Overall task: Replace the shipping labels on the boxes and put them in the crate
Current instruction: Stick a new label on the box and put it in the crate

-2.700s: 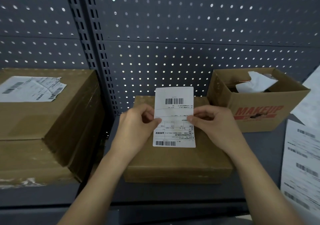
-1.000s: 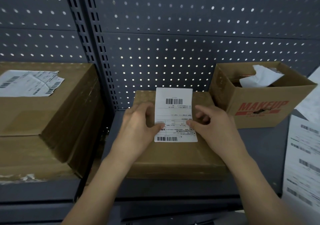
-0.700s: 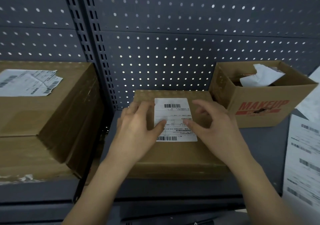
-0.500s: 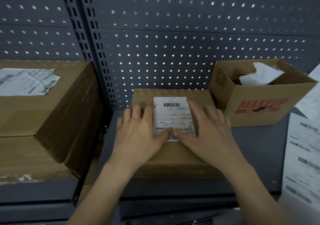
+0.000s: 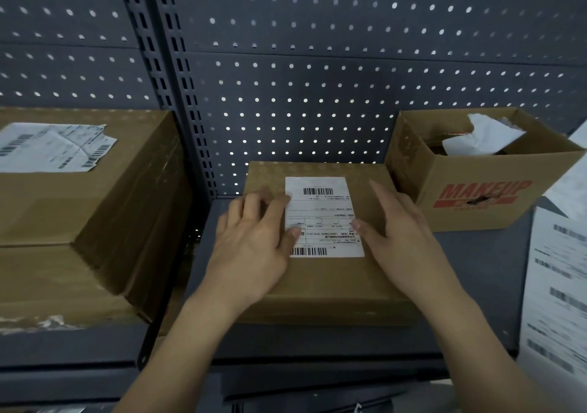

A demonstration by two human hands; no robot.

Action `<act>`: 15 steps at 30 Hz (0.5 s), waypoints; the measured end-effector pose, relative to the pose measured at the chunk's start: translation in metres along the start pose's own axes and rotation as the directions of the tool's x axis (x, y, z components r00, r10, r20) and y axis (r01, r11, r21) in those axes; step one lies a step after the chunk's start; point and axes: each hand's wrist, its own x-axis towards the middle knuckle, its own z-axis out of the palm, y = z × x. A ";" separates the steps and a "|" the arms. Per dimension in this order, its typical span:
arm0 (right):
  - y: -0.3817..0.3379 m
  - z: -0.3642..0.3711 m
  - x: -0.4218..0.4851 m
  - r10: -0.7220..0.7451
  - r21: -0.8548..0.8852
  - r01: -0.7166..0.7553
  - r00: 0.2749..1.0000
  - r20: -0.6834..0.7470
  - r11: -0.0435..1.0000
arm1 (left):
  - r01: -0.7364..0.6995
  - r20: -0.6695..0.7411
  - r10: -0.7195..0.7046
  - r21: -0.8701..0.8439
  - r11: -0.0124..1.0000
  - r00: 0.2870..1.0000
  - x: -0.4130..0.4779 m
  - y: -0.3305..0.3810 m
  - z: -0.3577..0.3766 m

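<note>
A flat brown cardboard box (image 5: 330, 282) lies on the grey shelf in front of me. A white shipping label (image 5: 322, 212) with two barcodes lies flat on its top. My left hand (image 5: 254, 244) rests palm down on the box, its thumb on the label's left edge. My right hand (image 5: 403, 235) lies flat on the box to the right, thumb tip touching the label's right edge. Both hands have fingers spread and hold nothing.
A large brown box (image 5: 79, 222) with a crumpled old label (image 5: 54, 146) stands at the left. An open "MAKEUP" carton (image 5: 482, 196) holding crumpled white paper stands at the back right. Sheets of labels (image 5: 559, 301) lie at the right edge. A perforated grey panel (image 5: 317, 79) closes the back.
I lowered the label from upright in my fingers onto the box top, pressed it down with both hands, and my hands have now slid outward to its left and right edges.
</note>
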 end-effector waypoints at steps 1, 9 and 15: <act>0.000 -0.001 -0.001 -0.010 0.019 0.011 1.000 -0.019 1.000 | -0.003 -0.014 0.003 -0.006 1.000 1.000 0.000 0.000 0.000; 0.000 0.002 -0.004 -0.458 -0.059 0.461 0.887 0.054 0.886 | -0.153 -0.095 0.150 -0.019 0.988 0.984 0.006 0.007 -0.002; 0.002 0.003 0.011 -0.379 -0.115 0.420 0.886 0.269 0.900 | -0.140 0.131 0.137 0.017 0.990 0.982 0.012 0.008 0.002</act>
